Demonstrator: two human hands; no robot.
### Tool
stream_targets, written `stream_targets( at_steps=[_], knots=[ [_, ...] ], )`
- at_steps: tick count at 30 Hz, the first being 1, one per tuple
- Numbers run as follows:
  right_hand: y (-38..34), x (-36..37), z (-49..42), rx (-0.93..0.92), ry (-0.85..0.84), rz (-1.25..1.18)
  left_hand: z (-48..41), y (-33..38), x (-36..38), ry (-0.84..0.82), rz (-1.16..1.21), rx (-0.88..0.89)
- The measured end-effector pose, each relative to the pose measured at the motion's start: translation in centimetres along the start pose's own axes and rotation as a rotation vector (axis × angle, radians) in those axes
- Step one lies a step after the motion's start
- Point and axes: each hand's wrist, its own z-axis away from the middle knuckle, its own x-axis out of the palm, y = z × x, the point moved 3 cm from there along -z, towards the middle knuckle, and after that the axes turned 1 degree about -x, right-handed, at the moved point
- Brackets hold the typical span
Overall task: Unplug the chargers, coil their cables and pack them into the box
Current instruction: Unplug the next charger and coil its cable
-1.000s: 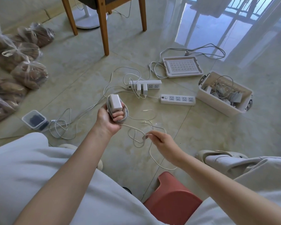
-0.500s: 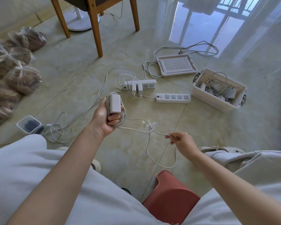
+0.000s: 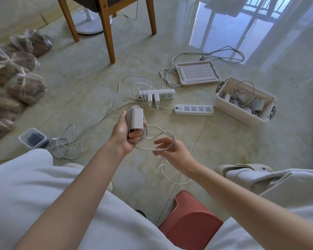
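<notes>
Far to the left of the four-socket power strip lay tied plastic bags of brown contents. Nearer to it, but still well to its left, sat a small clear container, with a loose white lead tangled just beside it. Closer in, left of the strip and nearer the person, the left hand was clenched around a white charger, several turns of its cable already wound about the block and fingers. The rest of the cable ran in a slack loop towards the right hand, below the strip. That hand was blurred: the cable seemed to lie across its spread fingers, but whether it was pinched could not be told. Just behind the strip's left end lay a second strip with two chargers plugged into it. Farther behind the four-socket strip rested the lid. To its right, close by, stood the open box, with chargers and cables heaped inside.
</notes>
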Motion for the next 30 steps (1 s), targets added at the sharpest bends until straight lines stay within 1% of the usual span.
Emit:
stream_targets(
  at_steps=[2,4,6,8,10,11,13,16,18,22,25,28,29,30],
  knots=[
    [-0.1,-0.2,0.5,-0.068,-0.145,0.163,-0.7,0.3,-1.0,0.085,-0.035,0.047],
    [-0.2,-0.7,1.0,-0.120,-0.246,0.292,-1.1,0.8,-2.1,0.224,-0.106,0.125],
    [-0.2,-1.1,1.2,-0.155,-0.265,0.340,-1.2,0.8,-3.0,0.332,-0.180,0.163],
    [0.1,-1.7,1.1,-0.145,-0.242,0.314,-1.2,0.4,-3.8,0.375,-0.181,0.148],
    [1.0,-3.0,0.9,-0.112,-0.215,0.325,-1.4,0.1,-4.3,0.342,-0.172,0.103],
    [1.7,-3.9,0.7,-0.089,-0.201,0.373,-1.4,0.1,-4.5,0.314,-0.150,0.083],
    [3.3,-5.7,0.6,-0.035,-0.187,0.550,-1.4,0.4,-4.6,0.262,-0.095,0.064],
    [4.5,-6.4,1.3,-0.055,-0.242,0.740,-1.0,0.9,-3.7,0.164,-0.031,0.036],
    [4.7,-5.6,1.7,-0.049,-0.267,0.818,-0.8,1.7,-3.3,0.114,0.015,0.045],
    [5.4,-4.8,1.6,-0.023,-0.219,0.930,-0.5,3.9,-3.4,0.080,0.091,0.107],
    [5.7,-4.1,0.8,0.050,-0.180,0.955,-0.3,3.9,-3.2,0.087,0.073,0.098],
    [4.6,-2.0,0.1,0.031,-0.109,0.911,-0.2,2.4,-2.1,0.082,0.022,0.054],
    [4.0,-1.4,0.1,0.004,-0.045,0.863,-0.2,2.0,-1.9,0.084,0.010,0.050],
    [3.2,-1.0,0.1,-0.041,0.054,0.797,-0.2,1.5,-1.7,0.088,0.000,0.052]
  ],
)
